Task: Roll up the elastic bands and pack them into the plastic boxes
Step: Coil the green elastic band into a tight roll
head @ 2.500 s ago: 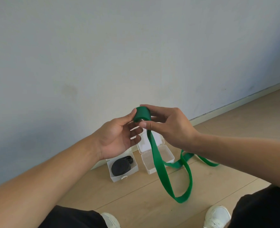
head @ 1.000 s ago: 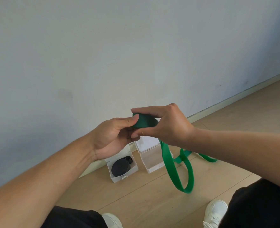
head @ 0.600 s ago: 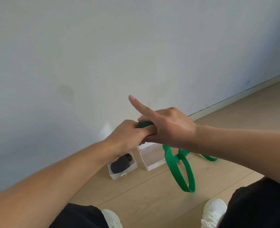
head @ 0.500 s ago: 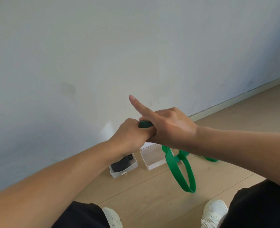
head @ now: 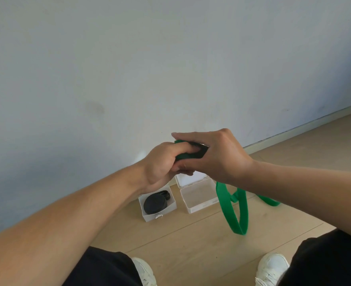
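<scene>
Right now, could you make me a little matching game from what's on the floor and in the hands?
Things:
1. green band
2. black band
3. right-hand box
4. shoes

States:
a. empty, lid open
b. coiled inside the left-hand box
c. white, at the bottom edge
d. partly rolled between both hands, tail hanging

Pairs: 1-d, 2-b, 3-a, 4-c

My white shoes rest near me on the pale wooden floor; a plain grey-blue wall stands far ahead.
</scene>
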A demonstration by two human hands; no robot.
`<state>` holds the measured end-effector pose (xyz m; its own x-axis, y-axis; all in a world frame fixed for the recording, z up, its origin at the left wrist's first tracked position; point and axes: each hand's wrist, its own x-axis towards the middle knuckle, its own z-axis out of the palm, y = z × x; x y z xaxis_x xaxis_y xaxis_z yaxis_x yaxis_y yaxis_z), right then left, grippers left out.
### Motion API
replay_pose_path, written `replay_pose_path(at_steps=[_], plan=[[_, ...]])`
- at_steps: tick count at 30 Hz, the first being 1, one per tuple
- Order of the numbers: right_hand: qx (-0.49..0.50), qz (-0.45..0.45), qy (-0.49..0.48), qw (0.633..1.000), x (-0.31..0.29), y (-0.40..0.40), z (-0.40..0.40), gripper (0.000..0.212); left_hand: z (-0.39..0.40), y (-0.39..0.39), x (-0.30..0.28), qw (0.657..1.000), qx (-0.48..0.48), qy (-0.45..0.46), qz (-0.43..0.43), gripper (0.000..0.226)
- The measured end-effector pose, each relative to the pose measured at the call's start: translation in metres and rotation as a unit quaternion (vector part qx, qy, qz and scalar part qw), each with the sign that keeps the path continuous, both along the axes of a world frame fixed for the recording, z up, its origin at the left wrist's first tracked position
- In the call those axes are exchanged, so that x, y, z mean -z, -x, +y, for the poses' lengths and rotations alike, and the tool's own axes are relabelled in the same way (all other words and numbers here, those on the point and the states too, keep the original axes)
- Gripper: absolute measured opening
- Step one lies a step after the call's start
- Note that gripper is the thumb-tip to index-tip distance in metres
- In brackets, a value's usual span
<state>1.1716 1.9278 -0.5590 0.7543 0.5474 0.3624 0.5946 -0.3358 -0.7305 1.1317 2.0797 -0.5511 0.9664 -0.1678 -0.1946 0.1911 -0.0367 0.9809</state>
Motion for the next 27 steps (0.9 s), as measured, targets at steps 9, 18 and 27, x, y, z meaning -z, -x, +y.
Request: replay_pose_path(at_steps=[9,18,27], plan=[[-0.015,-0.095,0.149,0.984,-0.015,-0.004,-0.002,0.028,0.005,0.0,0.004,0.997,0.046,-0.008,0.069,0.023],[-0.032,-0.268,0.186,0.945,-0.002,-0.015,-0.009,0.025,-0.008,0.001,0.011,0.979,-0.146,-0.14,0.036,0.037],[-0.047,-0.032,0.045,0.997,-0.014,-0.018,-0.019,0.065,0.004,-0.01,0.001,0.994,-0.078,0.019,0.069,0.044]])
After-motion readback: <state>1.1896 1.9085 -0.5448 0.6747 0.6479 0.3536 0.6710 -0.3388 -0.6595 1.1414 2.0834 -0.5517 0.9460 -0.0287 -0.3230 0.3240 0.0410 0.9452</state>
